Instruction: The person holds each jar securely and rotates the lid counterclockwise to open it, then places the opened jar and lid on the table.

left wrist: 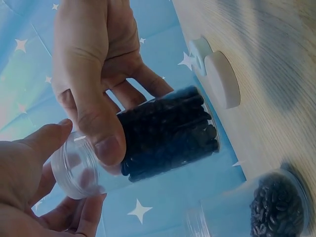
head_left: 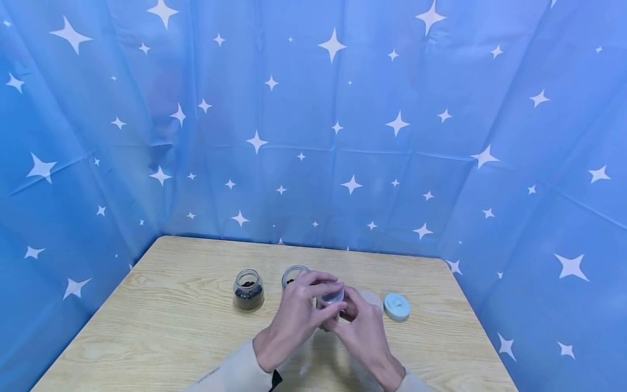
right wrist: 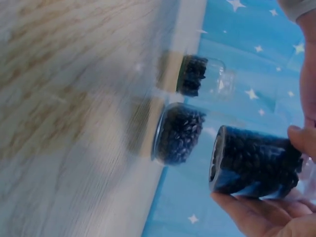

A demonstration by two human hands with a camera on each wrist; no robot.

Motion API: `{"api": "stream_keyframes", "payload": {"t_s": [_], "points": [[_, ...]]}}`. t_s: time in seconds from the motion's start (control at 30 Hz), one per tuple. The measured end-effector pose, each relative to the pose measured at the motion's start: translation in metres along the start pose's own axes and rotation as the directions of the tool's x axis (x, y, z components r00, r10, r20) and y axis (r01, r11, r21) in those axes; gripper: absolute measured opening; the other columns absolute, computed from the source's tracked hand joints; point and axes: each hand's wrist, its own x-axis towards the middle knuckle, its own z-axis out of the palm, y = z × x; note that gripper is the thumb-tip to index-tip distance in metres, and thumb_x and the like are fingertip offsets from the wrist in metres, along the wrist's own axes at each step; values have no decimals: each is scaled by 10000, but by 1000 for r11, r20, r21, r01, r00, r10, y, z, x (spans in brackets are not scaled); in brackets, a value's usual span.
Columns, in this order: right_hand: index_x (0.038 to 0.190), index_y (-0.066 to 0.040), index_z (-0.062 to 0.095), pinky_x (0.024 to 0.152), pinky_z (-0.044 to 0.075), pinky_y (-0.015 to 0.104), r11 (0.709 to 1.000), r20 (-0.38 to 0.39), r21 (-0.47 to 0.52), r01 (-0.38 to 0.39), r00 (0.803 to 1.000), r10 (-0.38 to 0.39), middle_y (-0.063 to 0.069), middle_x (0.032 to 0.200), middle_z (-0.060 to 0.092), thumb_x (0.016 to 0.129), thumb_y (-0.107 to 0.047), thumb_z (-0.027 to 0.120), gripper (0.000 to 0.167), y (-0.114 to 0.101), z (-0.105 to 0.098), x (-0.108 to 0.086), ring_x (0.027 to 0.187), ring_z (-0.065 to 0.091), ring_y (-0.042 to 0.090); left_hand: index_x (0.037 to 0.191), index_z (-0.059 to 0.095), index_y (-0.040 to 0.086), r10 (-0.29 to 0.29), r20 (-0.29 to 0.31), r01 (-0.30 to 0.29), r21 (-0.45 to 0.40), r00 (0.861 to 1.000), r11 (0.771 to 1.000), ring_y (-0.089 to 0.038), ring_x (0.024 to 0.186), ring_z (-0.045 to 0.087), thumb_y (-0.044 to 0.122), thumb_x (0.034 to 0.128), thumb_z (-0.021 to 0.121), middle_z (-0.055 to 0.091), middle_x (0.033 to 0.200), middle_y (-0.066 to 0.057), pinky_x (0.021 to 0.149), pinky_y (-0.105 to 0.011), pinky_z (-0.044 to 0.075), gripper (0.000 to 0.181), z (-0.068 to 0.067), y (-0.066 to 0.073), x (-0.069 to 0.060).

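Note:
Both hands are on one glass jar [left wrist: 165, 136] packed with dark bean-like pieces, held up off the table. My right hand [head_left: 363, 332] grips the jar's body, its thumb on the near side and fingers behind. Around the clear round top [left wrist: 74, 165] of the jar curl the fingers and thumb of my left hand [head_left: 296, 310]. Whether that top is a separate clear lid or the jar's own neck, I cannot tell. Two more jars stand nearby without lids: one jar [head_left: 249, 291] to the left, another jar [right wrist: 180, 133] partly hidden behind my left hand in the head view.
To the right of the hands lie a light blue lid [head_left: 397, 306] and a whitish lid [left wrist: 223, 80], side by side. The wooden table [head_left: 161, 316] ends at a blue curtain [head_left: 303, 120] with white stars, which hangs behind and along both sides.

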Motion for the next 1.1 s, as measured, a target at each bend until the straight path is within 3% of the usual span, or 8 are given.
{"api": "stream_keyframes", "payload": {"t_s": [0.37, 0.77, 1.1], "points": [[1391, -200, 795, 866, 709, 251, 999, -2, 21, -45, 999, 45, -18, 1054, 920, 827, -84, 1049, 629, 2, -2, 1, 1017, 890, 138, 1235, 912, 133, 11, -11, -11, 22, 1000, 1000, -188, 1106, 763, 283, 889, 1032, 869, 1291, -25, 908, -288, 604, 396, 3, 0, 3], [1404, -249, 792, 907, 711, 266, 993, 57, 56, -106, 993, 103, 24, 1230, 903, 835, -70, 1043, 647, 4, -7, -1, 1146, 879, 205, 1248, 895, 159, 37, 54, -39, 35, 998, 999, -174, 1188, 776, 321, 895, 1035, 859, 1285, 14, 1010, -330, 661, 413, 1, -6, 2], [1448, -268, 762, 938, 704, 261, 998, 114, 53, -31, 993, 25, 7, 1301, 873, 893, -104, 1009, 629, 8, -12, -2, 1171, 859, 179, 1254, 873, 148, 71, 131, -72, 6, 989, 997, -174, 1208, 753, 321, 909, 1030, 836, 1317, 3, 1047, -336, 658, 417, -9, -10, 3]]}}
